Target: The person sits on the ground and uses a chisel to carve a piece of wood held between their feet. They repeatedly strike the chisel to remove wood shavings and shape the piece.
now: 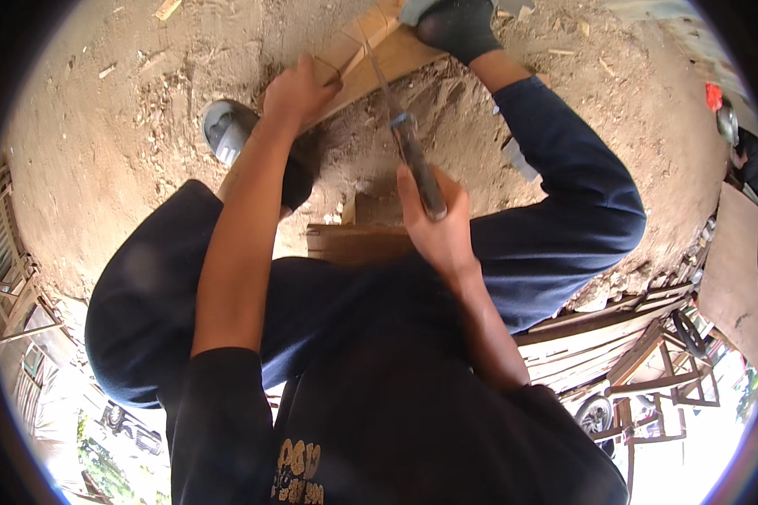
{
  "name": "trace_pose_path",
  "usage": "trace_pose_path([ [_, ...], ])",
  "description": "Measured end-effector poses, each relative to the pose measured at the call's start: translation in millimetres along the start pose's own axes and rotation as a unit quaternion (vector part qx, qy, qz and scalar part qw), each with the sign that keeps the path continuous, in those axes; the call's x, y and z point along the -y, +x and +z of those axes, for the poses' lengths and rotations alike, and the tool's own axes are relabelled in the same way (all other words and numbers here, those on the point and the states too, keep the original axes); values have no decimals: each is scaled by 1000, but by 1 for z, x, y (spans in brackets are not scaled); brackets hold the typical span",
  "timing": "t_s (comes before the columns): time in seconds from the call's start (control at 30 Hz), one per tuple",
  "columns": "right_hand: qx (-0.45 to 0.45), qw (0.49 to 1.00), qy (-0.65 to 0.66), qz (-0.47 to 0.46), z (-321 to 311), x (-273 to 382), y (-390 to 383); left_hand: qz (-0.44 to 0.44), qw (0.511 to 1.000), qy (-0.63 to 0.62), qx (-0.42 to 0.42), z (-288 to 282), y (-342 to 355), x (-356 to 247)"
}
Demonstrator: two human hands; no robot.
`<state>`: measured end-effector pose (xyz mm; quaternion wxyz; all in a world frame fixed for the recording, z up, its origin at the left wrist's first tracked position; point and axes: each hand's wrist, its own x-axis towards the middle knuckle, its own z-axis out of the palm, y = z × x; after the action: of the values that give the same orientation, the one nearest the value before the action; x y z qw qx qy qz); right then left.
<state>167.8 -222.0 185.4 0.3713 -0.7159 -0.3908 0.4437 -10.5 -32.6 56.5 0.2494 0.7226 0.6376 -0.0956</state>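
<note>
My right hand (pixel 440 220) is closed round the dark handle of a long, thin-bladed tool (pixel 417 164). A light blue band marks where the handle meets the blade, which points away from me toward the wood. The blade shows nearly edge-on, so its exact kind is unclear. On the far left of it, my left hand (pixel 299 94) grips a pale wooden piece (pixel 358 42), fingers bent over its near end. Beneath lies a wider wooden board (pixel 400 61), slanting across the dirt. Whether the blade touches the wood cannot be made out.
My dark-socked right foot (pixel 459 29) rests at the board's far end; my left foot wears a grey shoe (pixel 227 133). Below me is a brown wooden seat (pixel 358 244). Wood chips litter the dirt ground (pixel 118 143). Wooden slats (pixel 606 349) and a brown panel (pixel 737 269) stand right.
</note>
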Motion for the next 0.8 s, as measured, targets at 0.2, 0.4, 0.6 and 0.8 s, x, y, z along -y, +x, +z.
trace_pose_path([
  [0.2,-4,1000,-16,-19,12,8,39,-2,1000,-14,-7,-1,20,-1],
  [0.4,-1,1000,-9,14,-4,2,1,-9,1000,-21,-1,-8,1,-2],
  [0.6,-8,1000,10,-27,25,6,63,-4,1000,-24,13,-6,8,-2],
  [0.8,-4,1000,2,-15,1,-7,3,1,1000,-19,-10,-7,-2,-2],
])
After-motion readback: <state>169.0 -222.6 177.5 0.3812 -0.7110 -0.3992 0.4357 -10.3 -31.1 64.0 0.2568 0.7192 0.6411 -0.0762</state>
